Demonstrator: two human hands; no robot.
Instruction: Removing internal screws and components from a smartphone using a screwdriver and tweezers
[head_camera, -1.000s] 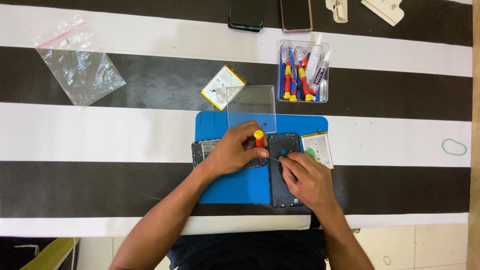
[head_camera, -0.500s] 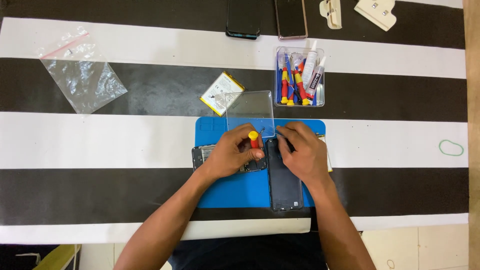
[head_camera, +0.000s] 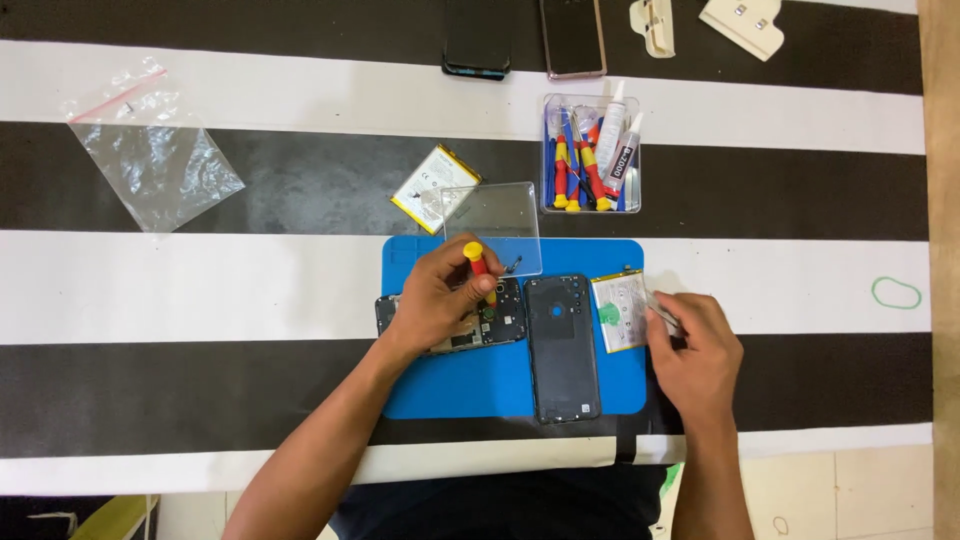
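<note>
Head view looks straight down on your two hands over a blue work mat (head_camera: 470, 390). Your left hand (head_camera: 440, 295) is closed round a small red screwdriver with a yellow cap (head_camera: 479, 268), its tip down on the opened phone body (head_camera: 500, 322) that lies under your fingers. Your right hand (head_camera: 695, 355) rests well apart from the left, off the mat's right edge, with its fingertips pinched on a thin metal tool (head_camera: 665, 314); you cannot tell from here exactly what kind it is. Just to the left of that hand lies a flat battery (head_camera: 620, 310), and between your hands sits the dark back cover (head_camera: 562, 345), inner side up.

Beyond your left hand a clear plastic sheet (head_camera: 495, 215) overlaps the mat's far edge, with a second battery (head_camera: 428, 188) partly under it. Farther out is a clear box of drivers and glue tubes (head_camera: 592, 150), and well off to your left an empty zip bag (head_camera: 150, 150).

As a judgement: with only one hand on the phone body, the driver could slip off a screw head and scratch the board. A loosened screw may roll off the mat. The metal tool's point sits close to the battery; a careless nudge could puncture it.
</note>
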